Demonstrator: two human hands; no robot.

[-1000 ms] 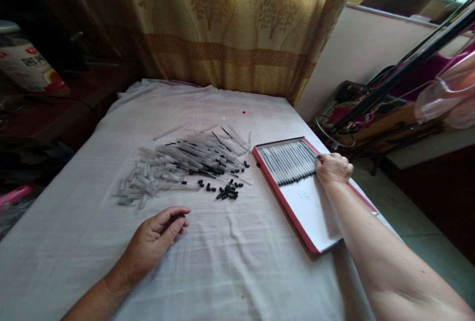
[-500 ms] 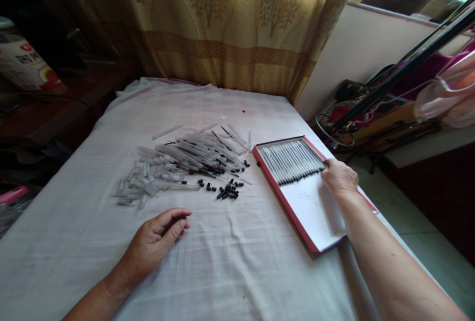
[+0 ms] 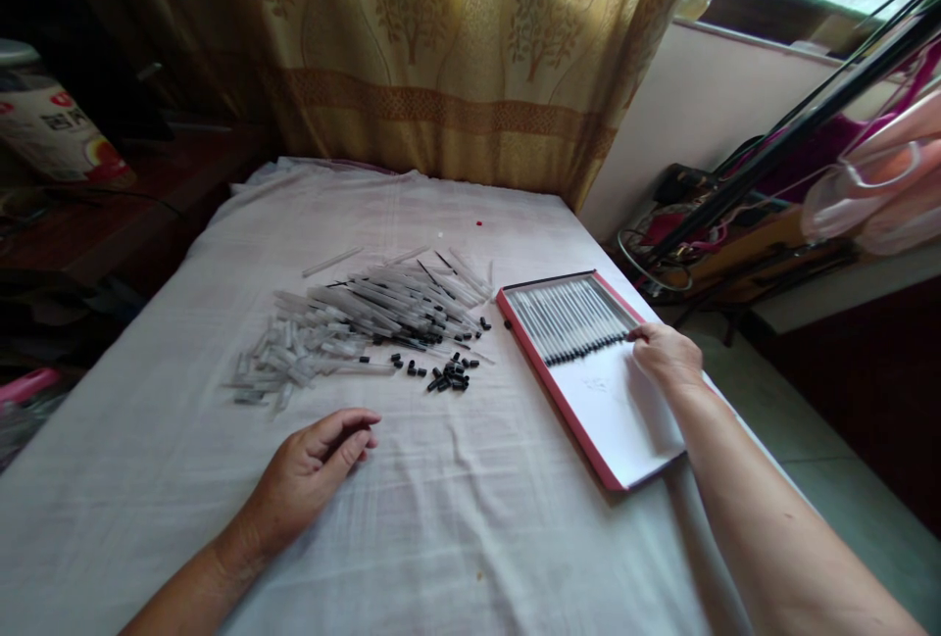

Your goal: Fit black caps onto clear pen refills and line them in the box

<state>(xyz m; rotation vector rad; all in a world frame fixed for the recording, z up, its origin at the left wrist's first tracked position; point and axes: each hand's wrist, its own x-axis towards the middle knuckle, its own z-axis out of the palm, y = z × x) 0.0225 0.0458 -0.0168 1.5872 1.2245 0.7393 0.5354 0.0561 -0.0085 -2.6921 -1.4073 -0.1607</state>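
Observation:
My right hand (image 3: 668,358) reaches over the right side of a shallow red-edged box (image 3: 557,399). Its fingertips pinch at the black end of the last pen in a row of clear pens (image 3: 569,318). These pens lie side by side in the box's far half, black ends toward me; the near half shows a white bottom. My left hand (image 3: 320,460) rests on the cloth with fingers loosely bent and apart, holding nothing. Beyond it lie a heap of loose clear pen barrels (image 3: 374,303), short clear caps (image 3: 279,357) and small black pieces (image 3: 450,376).
A white cloth (image 3: 441,538) covers the table. A small red bit (image 3: 479,222) lies near its far edge. Behind hangs a gold curtain (image 3: 456,38). A labelled jar (image 3: 59,122) stands on the left cabinet; a black pole (image 3: 794,126) slants at the right.
My right hand has shifted slightly within the box, its fingertips staying by the end of the pen row. The view has turned a little; my left hand stays put.

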